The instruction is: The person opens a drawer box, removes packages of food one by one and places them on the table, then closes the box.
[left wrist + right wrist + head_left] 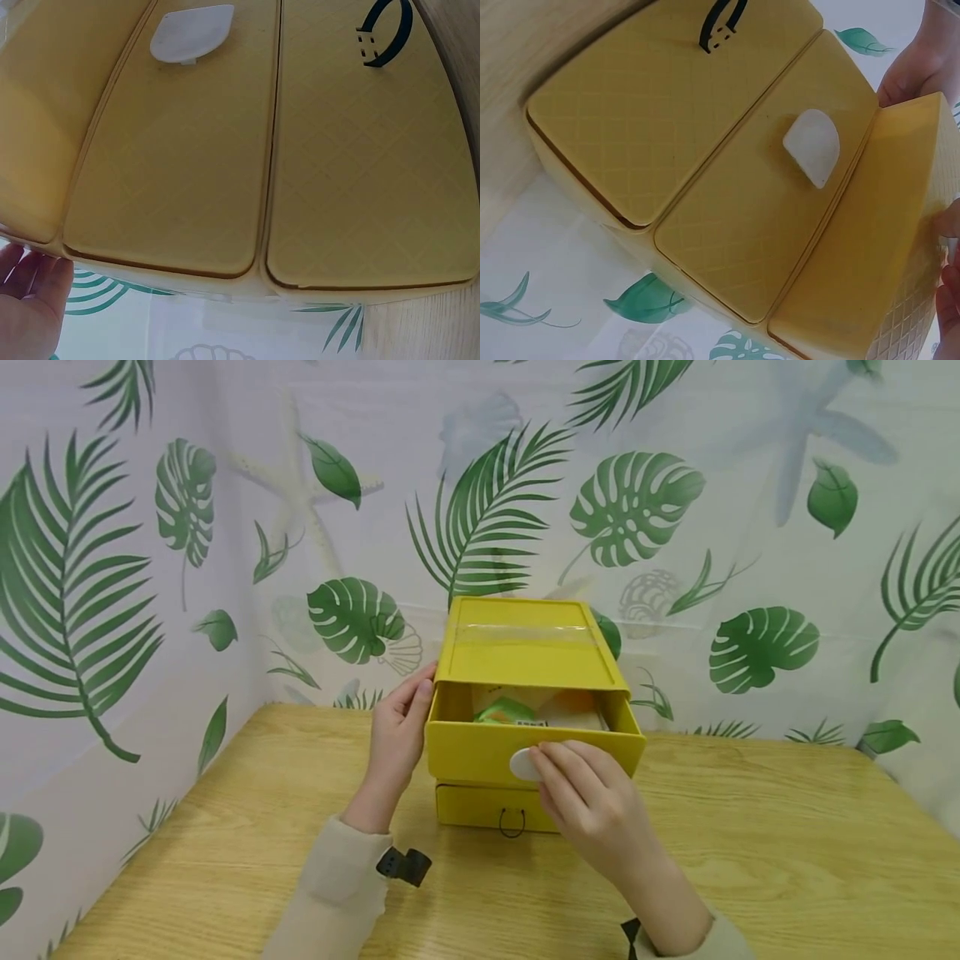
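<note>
A yellow drawer cabinet stands on the table. Its top drawer is pulled partway out, showing a green-and-white packet inside. My right hand pinches the white handle on that drawer's front. My left hand rests against the cabinet's left side, fingertips at its edge in the left wrist view. Below the pulled-out drawer, the middle drawer sits closed with a white rounded handle. The lowest drawer, also closed, carries a black loop handle.
The wood-grain table extends on both sides of the cabinet. Behind it hangs a white cloth printed with green leaves. Clear tape crosses the cabinet's top. A black strap is on the left sleeve.
</note>
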A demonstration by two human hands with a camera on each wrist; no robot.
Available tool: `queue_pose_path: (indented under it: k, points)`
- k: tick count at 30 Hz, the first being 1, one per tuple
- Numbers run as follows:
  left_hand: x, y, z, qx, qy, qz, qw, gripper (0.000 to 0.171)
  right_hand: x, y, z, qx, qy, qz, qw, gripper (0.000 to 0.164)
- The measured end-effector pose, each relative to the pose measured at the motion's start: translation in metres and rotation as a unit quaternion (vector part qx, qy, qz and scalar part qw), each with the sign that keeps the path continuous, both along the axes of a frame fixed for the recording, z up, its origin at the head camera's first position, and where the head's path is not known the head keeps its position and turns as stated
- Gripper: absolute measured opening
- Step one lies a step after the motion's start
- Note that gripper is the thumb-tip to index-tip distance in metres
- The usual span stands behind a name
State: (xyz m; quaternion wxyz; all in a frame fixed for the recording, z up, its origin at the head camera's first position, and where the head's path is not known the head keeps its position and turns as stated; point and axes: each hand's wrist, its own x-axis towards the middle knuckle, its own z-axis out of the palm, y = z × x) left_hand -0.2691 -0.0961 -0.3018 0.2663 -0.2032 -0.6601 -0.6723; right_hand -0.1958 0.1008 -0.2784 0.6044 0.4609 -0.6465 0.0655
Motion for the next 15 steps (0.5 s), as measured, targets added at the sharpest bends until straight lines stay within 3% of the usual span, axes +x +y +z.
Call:
queue_pose_path:
  k: [15]
  points:
    - [-0.0007,-0.0004,0.0008,-0.01,-0.009,0.011,0.9998,0.035,0.0039,-0.001,0.0016,-0.002,0.004,0.003,1.0,0.019]
